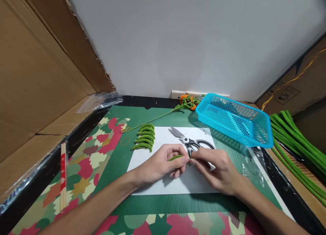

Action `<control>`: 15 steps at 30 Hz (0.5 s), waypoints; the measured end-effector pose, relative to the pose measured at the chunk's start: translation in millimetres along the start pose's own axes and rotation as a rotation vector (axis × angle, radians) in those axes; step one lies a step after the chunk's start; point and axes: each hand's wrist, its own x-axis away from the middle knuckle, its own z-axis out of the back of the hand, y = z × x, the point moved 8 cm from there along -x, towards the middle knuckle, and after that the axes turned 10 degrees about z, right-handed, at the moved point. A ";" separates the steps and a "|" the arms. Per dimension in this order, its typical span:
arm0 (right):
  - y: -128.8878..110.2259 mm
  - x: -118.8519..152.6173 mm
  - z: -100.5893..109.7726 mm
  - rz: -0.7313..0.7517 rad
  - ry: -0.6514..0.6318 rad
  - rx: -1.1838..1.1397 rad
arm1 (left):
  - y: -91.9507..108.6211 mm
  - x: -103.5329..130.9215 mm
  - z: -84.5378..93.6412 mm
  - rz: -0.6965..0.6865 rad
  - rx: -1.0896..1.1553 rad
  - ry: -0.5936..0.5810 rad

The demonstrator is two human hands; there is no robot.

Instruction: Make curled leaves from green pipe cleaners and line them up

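Note:
Over a white sheet of paper (152, 185) my two hands meet, fingertips close together. My left hand (163, 162) pinches a short green pipe cleaner (175, 157) between thumb and fingers. My right hand (216, 165) is closed with thumb and index finger at the right end of that piece; the fingertips partly hide it. Behind my hands lie scissors (186, 140) with black-and-white handles, blades pointing up and left, partly covered by my right hand. At the paper's left edge, several curved green pipe cleaner pieces (144, 137) lie in a row.
A blue perforated basket (234, 136) stands back right, beside orange-flowered pipe cleaner stems (187, 101). Long green pipe cleaners (297, 140) lie at far right. Chopsticks in a red-banded wrapper (63, 174) and a rubber band (124, 141) are on the left. Cardboard (43, 52) walls the left side.

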 end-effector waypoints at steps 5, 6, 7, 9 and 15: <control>36.2 16.5 -37.1 -0.706 0.025 -0.877 | 22.0 17.6 2.2 -0.351 -0.544 0.205; 38.5 19.6 -44.1 -0.795 0.031 -0.997 | 25.6 21.9 -2.2 -0.449 -0.687 0.230; 40.0 20.9 -47.2 -0.839 0.038 -1.049 | 27.0 24.8 -6.6 -0.524 -0.788 0.243; 42.0 18.6 -42.5 -0.807 0.049 -0.981 | 26.9 25.6 -7.5 -0.564 -0.814 0.284; 21.9 -0.6 -1.1 -0.313 -0.022 -0.173 | 5.3 2.6 10.2 -0.146 -0.182 0.218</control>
